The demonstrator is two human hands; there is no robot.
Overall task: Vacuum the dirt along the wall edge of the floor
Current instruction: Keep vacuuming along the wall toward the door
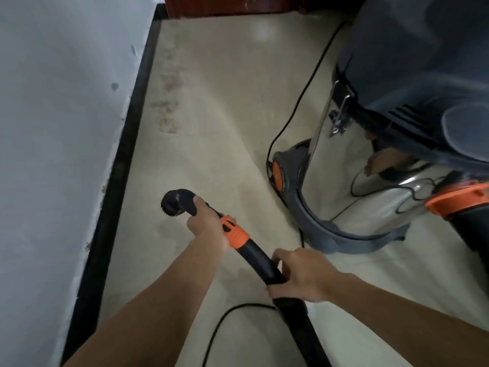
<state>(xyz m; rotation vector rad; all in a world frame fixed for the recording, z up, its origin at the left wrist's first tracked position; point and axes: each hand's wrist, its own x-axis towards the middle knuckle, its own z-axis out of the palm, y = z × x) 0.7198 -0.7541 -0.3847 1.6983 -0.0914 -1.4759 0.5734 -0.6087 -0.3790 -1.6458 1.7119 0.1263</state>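
Observation:
A round black brush nozzle (176, 203) sits at the end of a black vacuum hose (260, 263) with an orange collar (235, 231). My left hand (207, 219) grips the hose just behind the nozzle, at the collar. Farther back on the hose, my right hand (299, 274) holds the black tube. The nozzle hovers over the cream floor (217, 123), a short way right of the black skirting (116, 181). A band of brownish dirt (166, 109) lies on the floor ahead of the nozzle, close to the skirting.
A steel drum vacuum cleaner (370, 186) with a grey base and orange wheel stands on the right. Its black power cord (304, 94) runs along the floor beside it, and more cord (225, 321) loops near my arms. The white wall (53, 128) fills the left. A dark wooden edge (211, 6) closes the far end.

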